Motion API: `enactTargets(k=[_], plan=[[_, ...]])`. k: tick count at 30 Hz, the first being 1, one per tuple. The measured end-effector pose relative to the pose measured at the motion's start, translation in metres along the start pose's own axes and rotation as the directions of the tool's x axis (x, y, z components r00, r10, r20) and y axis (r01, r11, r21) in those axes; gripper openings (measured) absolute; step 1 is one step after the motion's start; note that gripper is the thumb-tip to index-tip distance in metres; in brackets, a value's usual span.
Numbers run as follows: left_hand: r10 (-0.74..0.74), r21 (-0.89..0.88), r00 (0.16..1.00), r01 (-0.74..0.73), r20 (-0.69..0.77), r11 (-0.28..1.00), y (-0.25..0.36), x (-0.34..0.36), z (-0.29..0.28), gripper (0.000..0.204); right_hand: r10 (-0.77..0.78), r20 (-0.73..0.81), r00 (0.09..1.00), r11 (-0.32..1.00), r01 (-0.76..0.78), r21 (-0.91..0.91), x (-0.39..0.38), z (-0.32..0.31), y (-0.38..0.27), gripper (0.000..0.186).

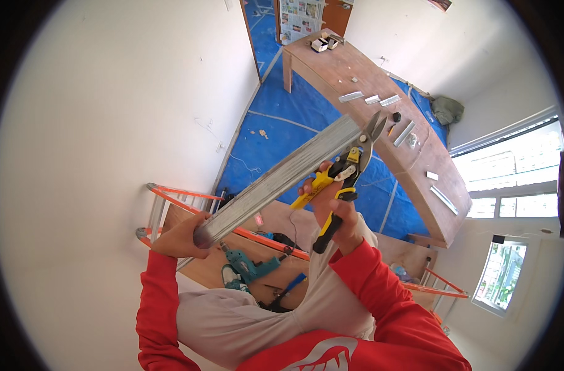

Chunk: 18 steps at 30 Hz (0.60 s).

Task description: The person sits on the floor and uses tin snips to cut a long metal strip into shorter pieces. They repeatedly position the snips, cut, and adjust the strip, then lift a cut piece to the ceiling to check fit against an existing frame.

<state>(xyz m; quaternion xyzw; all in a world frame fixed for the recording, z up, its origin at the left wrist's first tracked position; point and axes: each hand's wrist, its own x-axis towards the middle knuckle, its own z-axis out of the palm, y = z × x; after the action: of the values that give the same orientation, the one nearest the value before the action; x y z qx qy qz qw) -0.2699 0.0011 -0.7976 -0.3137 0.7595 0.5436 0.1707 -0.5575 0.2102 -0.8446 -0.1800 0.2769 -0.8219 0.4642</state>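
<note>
My left hand (182, 236) is closed around the lower end of a long grey metal channel (282, 179), which slants up to the right across my view. In my right hand (339, 207) are aviation snips (347, 173) with yellow and black handles. Their handles are spread and the blades (373, 128) stand apart, pointing up just beside the channel's far end. Whether the blades touch the metal I cannot tell. Part of my right hand is hidden behind the snips' handles.
Below me, a teal power drill (251, 264) and a blue-handled hammer (288, 290) lie on a wooden board between orange-edged ladder parts (189, 193). A long wooden table (387, 111) holds several cut metal pieces. Blue sheeting (282, 102) covers the floor; a white wall (109, 123) rises at left.
</note>
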Motion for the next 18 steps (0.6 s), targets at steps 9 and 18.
enactTargets(k=[9,18], plan=[[0.283,0.362,0.874,-0.135,-0.395,0.922,0.02,0.057,0.05,0.078,0.196,0.041,0.98,0.98,-0.195,-0.031,-0.032,0.017,0.032,0.081],[0.415,0.325,0.645,-0.262,-0.641,0.909,0.06,0.065,0.009,0.059,0.292,0.225,0.93,0.903,-0.191,-0.384,-0.036,0.026,0.036,0.085]])
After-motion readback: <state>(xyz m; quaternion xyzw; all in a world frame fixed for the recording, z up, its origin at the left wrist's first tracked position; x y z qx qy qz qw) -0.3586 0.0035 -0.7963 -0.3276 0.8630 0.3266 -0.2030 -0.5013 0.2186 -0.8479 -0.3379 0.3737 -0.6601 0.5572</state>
